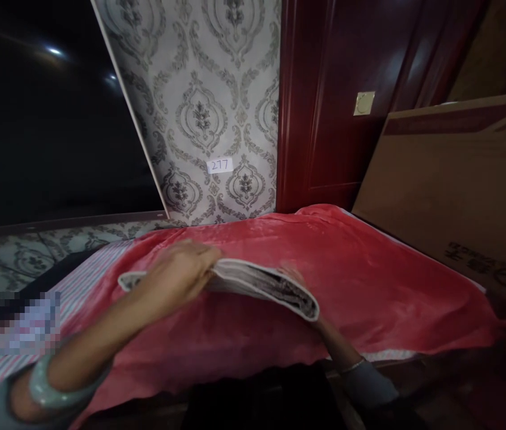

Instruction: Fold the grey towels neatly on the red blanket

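Note:
A folded grey cloth with pale edging is held up above the red blanket, its layers showing along the near side. My left hand is closed over the cloth's left part, slightly smeared by motion, and a pale green bangle circles that wrist. From behind the right part, my right hand grips the same cloth. Most of its fingers are hidden by the fabric, and its forearm passes beneath the folded end.
A striped cloth shows under the blanket at left. A large dark screen stands at back left. Behind are patterned wallpaper with a "277" label and a dark red door. A big cardboard box leans at right.

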`<state>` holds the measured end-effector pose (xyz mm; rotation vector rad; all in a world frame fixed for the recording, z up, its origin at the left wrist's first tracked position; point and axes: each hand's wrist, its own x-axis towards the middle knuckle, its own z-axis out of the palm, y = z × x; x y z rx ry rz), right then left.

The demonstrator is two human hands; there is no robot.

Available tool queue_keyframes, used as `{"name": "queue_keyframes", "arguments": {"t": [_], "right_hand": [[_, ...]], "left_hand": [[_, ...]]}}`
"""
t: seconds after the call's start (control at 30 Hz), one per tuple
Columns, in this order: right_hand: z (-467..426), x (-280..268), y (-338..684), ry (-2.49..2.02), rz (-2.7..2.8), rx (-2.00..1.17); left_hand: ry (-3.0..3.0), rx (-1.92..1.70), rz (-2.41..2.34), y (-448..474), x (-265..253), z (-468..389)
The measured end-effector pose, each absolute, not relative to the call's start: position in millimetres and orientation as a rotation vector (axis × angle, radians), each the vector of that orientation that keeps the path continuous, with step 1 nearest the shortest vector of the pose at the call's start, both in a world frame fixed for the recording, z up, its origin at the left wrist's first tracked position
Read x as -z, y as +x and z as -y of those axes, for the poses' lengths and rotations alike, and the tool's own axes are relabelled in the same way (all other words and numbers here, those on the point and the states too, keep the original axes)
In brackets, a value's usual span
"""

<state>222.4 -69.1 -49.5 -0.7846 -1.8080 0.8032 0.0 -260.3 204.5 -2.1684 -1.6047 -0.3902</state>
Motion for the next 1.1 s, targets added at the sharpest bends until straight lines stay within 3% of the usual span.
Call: {"name": "queue_keyframes", "arguments": {"t": [0.1,0.23,0.37,0.47,0.6,0.83,0.93,1.1], "right_hand": [[79.7,36.2,216.9,-0.742,1.81,-0.977],[110.3,14.1,216.2,-0.752,1.547,-1.464],[123.1,-10.1,211.9,-0.794,1.303,-1.662],[110.4,-7.2,202.2,-0.844,1.207,-1.725],[84.9,27.1,194.8,-0.959,1.177,-1.786],[73.8,57.5,204.0,-0.989,1.251,-1.8],[73.5,56.9,205.2,-1.036,1.232,-1.793],[77.0,55.3,207.1,-1.011,1.138,-1.81]], "left_hand": [[-2.191,0.233,1.585,-8.0,-257.7,246.7],[-1.952,0.064,1.739,-22.8,-318.2,197.5],[-1.957,-0.002,1.722,-38.0,-330.9,119.2],[-1.885,0.116,1.831,-42.6,-294.9,64.9],[-2.032,0.032,1.997,-42.1,-202.9,30.9],[-2.31,-0.081,2.128,-64.2,-31.7,72.2],[-2.289,0.08,2.18,-71.4,-0.9,84.4],[-2.319,0.174,2.209,-71.8,5.9,78.1]]}}
